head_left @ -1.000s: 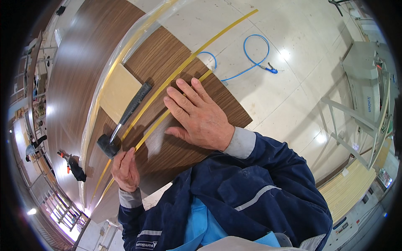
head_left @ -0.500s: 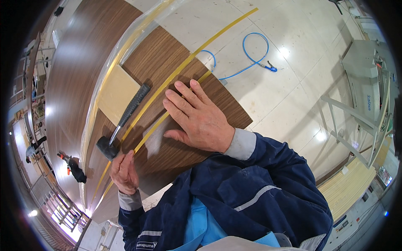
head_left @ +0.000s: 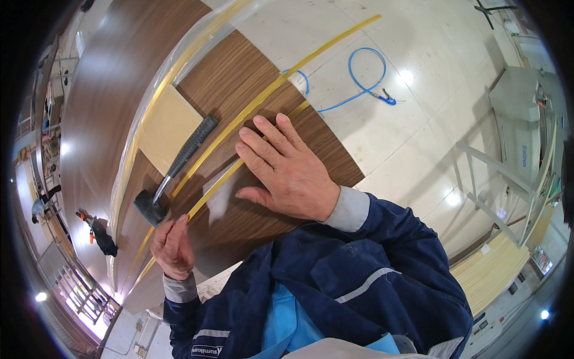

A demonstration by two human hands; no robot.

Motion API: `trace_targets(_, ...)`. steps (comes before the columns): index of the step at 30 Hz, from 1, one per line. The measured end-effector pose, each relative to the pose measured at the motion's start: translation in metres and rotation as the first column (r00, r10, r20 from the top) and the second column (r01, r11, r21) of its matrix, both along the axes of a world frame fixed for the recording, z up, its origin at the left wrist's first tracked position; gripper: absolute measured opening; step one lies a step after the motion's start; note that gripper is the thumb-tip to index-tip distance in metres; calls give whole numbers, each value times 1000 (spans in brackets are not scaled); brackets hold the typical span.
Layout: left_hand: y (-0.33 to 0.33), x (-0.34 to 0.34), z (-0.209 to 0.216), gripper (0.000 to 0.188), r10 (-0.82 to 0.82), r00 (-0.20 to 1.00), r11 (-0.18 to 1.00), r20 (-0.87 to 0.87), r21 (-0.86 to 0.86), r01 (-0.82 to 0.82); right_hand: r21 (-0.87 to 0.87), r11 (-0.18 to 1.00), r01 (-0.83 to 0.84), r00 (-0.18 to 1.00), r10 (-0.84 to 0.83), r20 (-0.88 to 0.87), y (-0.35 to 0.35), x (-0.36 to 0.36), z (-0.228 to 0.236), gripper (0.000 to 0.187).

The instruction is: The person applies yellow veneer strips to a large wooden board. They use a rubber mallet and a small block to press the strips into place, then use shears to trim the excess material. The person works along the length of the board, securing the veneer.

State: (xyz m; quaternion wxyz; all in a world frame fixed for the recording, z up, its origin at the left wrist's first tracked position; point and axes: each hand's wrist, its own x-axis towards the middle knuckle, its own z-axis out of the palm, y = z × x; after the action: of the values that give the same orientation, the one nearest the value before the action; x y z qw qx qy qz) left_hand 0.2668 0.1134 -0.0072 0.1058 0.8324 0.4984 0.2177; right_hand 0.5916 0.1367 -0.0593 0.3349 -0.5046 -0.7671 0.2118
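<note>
My right hand [head_left: 290,170] lies palm down with fingers stretched out, across a narrow yellow strip [head_left: 221,181] on a brown wood-grain board [head_left: 326,152]. Lower down the same strip, my left hand [head_left: 172,248] has its fingers closed, and the strip runs into its thumb and fingertips. A second, longer yellow strip [head_left: 257,99] lies alongside and reaches past the board's far edge. Left of it rests a rubber mallet [head_left: 185,149] with a black grip, its dark head close to my left fingers. Under my right palm the first strip is hidden.
A beige rectangular sheet [head_left: 170,131] lies beside the mallet. Farther left are clear plastic wrap [head_left: 134,128], a large brown panel [head_left: 95,107] and a black-and-orange tool [head_left: 100,234]. A blue air hose [head_left: 382,69] coils on the floor; a grey metal frame [head_left: 496,164] stands right.
The view has shifted slightly, so the mallet and left hand appear a little farther left. Both hands keep nearly the same places on the strip.
</note>
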Motion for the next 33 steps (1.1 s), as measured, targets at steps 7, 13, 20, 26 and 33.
trace_targets(7, 3, 8, 13, 38, -30, 1000, 999, -5, -14, 30, -20, 1000, -16, 1000, 16, 4, 1, 0, 1, 71)
trace_targets(13, 7, 12, 23, 38, -44, 998, 997, -51, -61, 40, -18, 1000, -13, 1000, 13, -19, 2, 1, 0, 67)
trace_targets(20, 8, 14, 24, 39, -44, 999, 995, -30, -89, 42, -48, 999, -3, 1000, 3, -8, 3, 2, 2, 69)
trace_targets(26, 9, 18, 24, 36, -38, 999, 995, -34, -96, 35, -53, 999, -3, 1000, 3, 3, 2, 0, 0, 71)
trace_targets(33, 11, 21, 21, 32, -16, 996, 996, -90, -89, 8, 59, 970, 235, 968, -228, -102, 8, 32, 16, 67)
